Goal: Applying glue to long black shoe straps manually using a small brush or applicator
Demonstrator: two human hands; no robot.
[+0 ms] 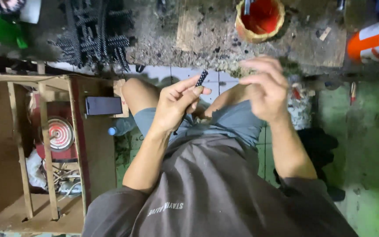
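Over the person's lap, the left hand (176,105) pinches a short black threaded rod (202,78), thumb and forefinger closed round its lower part, knurled tip poking out toward the far bench. Rod sits tilted, top end free, lower end hidden in the fist. Right hand (264,90) hovers just beside it on the right, fingers half curled and loosely spread, holding nothing visible; slightly blurred, so a small part between the fingertips can't be ruled out. Hands near each other but apart, rod touching only the left.

Handling guess: rod looks like metal, stiff, light for its size, ridged surface so grip should be good, not fragile. Best hold is mid-shaft, where the left fingers already are, leaving the tip clear.

Far side: dirty workbench (207,48) with a pile of similar black rods (95,37) at far left, an orange-red cup (260,18) far centre-right, an orange and white container (369,44) at far right. Left of the person: a wooden crate (44,149) with a dark phone (103,105) on its edge, and a red device with a round dial (60,134) inside. Green floor (365,140) on the right. Person seated, grey shorts, dark shirt.
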